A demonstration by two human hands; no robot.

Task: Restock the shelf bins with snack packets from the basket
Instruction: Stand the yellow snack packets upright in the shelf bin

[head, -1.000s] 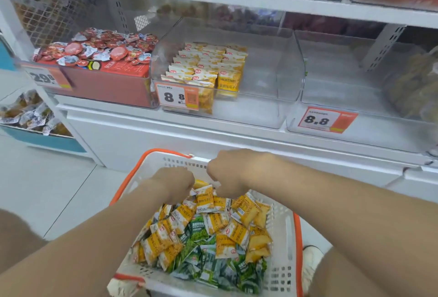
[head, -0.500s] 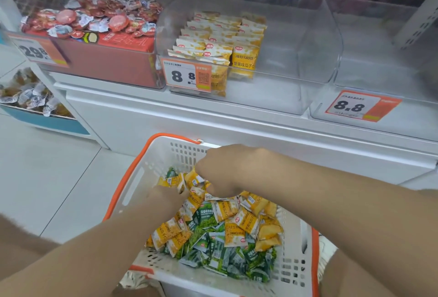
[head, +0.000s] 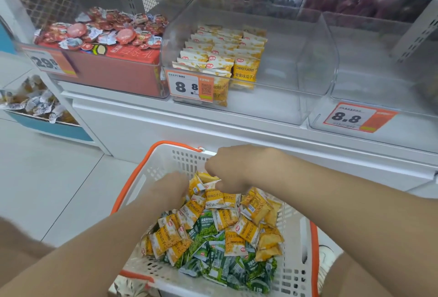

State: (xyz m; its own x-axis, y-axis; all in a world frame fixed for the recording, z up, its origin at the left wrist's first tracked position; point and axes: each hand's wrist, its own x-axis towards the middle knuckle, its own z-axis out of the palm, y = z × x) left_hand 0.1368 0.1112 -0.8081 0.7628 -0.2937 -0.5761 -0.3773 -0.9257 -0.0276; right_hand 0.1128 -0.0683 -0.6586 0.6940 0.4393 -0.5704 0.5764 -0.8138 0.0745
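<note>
Since a second ago the left hand (head: 170, 192) has sunk from above the pile to its far left edge, while the right hand (head: 237, 168) has hardly shifted. I am watching both hands working at the far end of the basket (head: 132, 192), knuckles up, almost touching across a small heap of yellow packets (head: 213, 201). The right hand is curling over that heap and looks to be gripping a few of them. The left hand's fingers are buried under its back, so I cannot tell whether it is holding anything. Green packets (head: 213, 256) are lying nearer me, untouched. The matching stock is sitting in the clear bin (head: 308, 71) straight ahead and above, behind the price tag (head: 189, 85), in rows running front to back along the bin's left side. Its bare right half is lying almost directly above the right hand, so I am judging that hand nearer. The basket packets are lying at every angle, so they will need turning to match the rows.
</note>
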